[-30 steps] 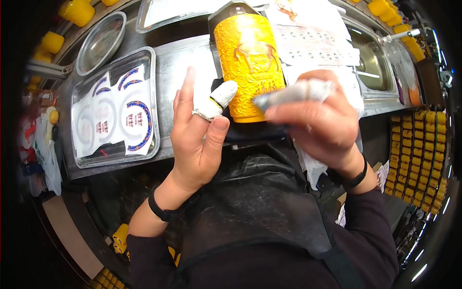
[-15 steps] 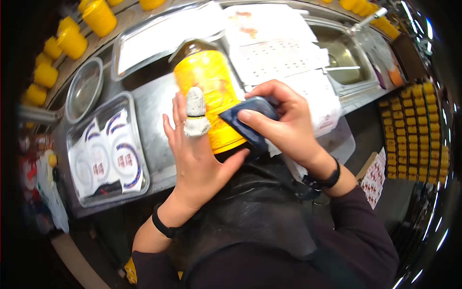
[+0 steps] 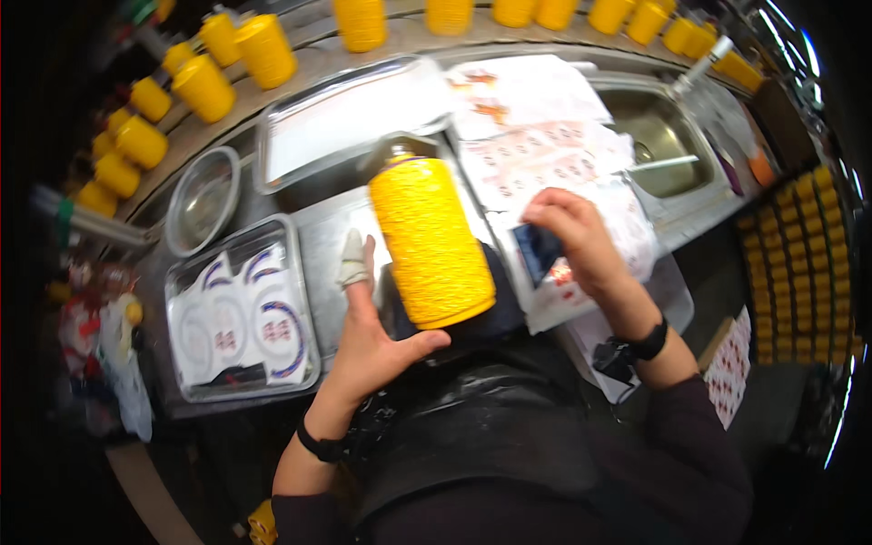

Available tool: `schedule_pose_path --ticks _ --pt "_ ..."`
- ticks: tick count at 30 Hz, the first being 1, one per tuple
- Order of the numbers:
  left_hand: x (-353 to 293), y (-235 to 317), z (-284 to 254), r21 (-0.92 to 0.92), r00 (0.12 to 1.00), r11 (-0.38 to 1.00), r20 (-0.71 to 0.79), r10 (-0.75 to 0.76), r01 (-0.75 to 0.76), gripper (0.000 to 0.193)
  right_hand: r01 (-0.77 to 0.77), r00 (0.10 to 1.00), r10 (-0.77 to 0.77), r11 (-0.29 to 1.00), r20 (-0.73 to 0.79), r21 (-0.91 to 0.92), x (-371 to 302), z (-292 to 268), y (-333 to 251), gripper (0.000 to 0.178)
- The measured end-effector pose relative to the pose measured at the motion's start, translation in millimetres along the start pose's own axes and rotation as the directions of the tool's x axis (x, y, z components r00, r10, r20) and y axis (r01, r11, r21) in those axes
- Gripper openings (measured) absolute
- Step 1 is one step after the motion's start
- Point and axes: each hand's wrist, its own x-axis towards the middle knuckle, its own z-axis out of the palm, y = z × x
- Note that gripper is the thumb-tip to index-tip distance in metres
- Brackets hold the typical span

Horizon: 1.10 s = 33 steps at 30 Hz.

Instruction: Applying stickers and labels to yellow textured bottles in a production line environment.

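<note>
1. One left hand is nearest, at the worktop's near edge, open with thumb spread wide from the fingers. One finger wears a pale cloth sleeve.
2. One yellow bottle lies toward the middle of the near edge, on a dark pad. Its base is just beside the left thumb; the raised fingers stand along its left side. I cannot tell whether they touch. The body is cylindrical, densely embossed in wavy ridges, with a clear neck pointing away.
3. One right hand, right of the bottle and apart from it, pinches one flat, dark-blue scraper between thumb and fingers.
4. Two rectangular metal trays: one at the near left corner holds printed white sheets; the other, by the far edge, holds white sheeting.
5. Several overlapping printed papers cover the right-centre.
6. One oval metal bowl by the left edge; one steel sink toward the right end.
7. Over a dozen yellow bottles line the ledge beyond.
</note>
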Motion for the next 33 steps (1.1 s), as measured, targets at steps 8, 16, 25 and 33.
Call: schedule_pose_path --ticks 8,16,25,33 --pt "70 2 -54 -0.129 0.970 0.991 -0.241 0.002 -0.034 0.058 0.208 0.970 -0.236 0.935 -0.066 -0.286 138 -5 -6 0.017" --pt "197 -80 -139 0.507 0.987 0.851 -0.140 -0.077 0.138 0.047 0.325 0.877 -0.475 0.484 0.068 -0.813 252 28 -20 0.031" --pt "235 -113 -143 0.787 0.970 0.576 -0.114 -0.214 0.220 0.045 0.144 0.946 -0.324 0.415 0.002 -0.898 292 38 -26 0.024" --pt "232 -120 -154 0.697 0.973 0.678 -0.176 -0.151 0.231 0.046 0.111 0.913 -0.406 0.357 -0.047 -0.928 290 55 -30 0.014"
